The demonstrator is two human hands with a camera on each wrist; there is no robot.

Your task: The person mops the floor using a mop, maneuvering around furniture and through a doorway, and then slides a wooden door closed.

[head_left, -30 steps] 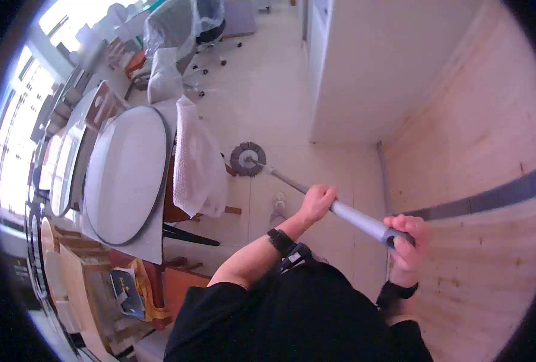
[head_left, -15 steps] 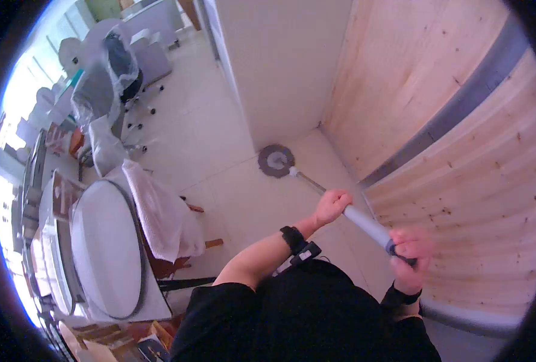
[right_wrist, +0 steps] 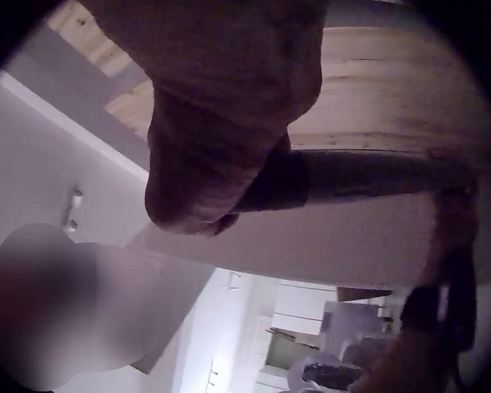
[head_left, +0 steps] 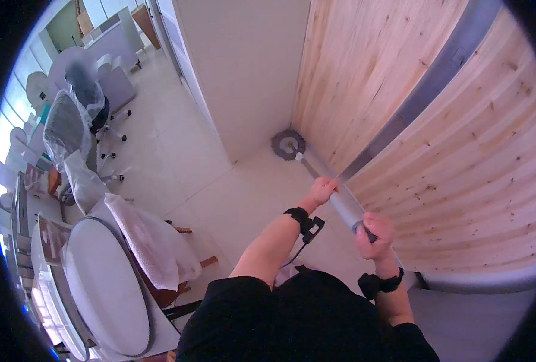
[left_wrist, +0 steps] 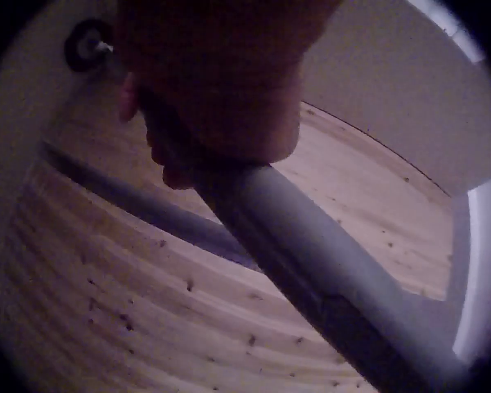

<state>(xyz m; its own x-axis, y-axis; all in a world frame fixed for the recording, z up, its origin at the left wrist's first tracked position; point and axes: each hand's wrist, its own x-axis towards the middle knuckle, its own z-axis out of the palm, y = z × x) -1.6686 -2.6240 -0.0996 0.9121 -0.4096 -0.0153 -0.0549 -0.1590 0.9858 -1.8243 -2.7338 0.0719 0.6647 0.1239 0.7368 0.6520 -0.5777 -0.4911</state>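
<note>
A mop with a grey pole (head_left: 345,209) slants from my body down to the floor. Its round, fringed grey mop head (head_left: 279,145) lies in the corner between the white wall and the wooden panelling. My left hand (head_left: 323,190) grips the pole partway down, and its fingers (left_wrist: 177,175) wrap round it in the left wrist view. Higher up, my right hand (head_left: 376,236) holds the dark top end of the pole. In the right wrist view the right hand (right_wrist: 217,155) covers that end, hiding most of the grip.
Knotty wooden panelling (head_left: 449,175) with a dark band runs along the right. A white wall (head_left: 244,72) stands ahead. On the left are an oval-topped table (head_left: 108,286), a bubble-wrapped item (head_left: 153,244) and plastic-covered chairs (head_left: 69,133). Pale tiles (head_left: 201,211) cover the floor between.
The mop head has slid across the floor from beside the wrapped item, past the white wall's edge, into the corner by the panelling. The view has turned right; both hands keep their grip.
</note>
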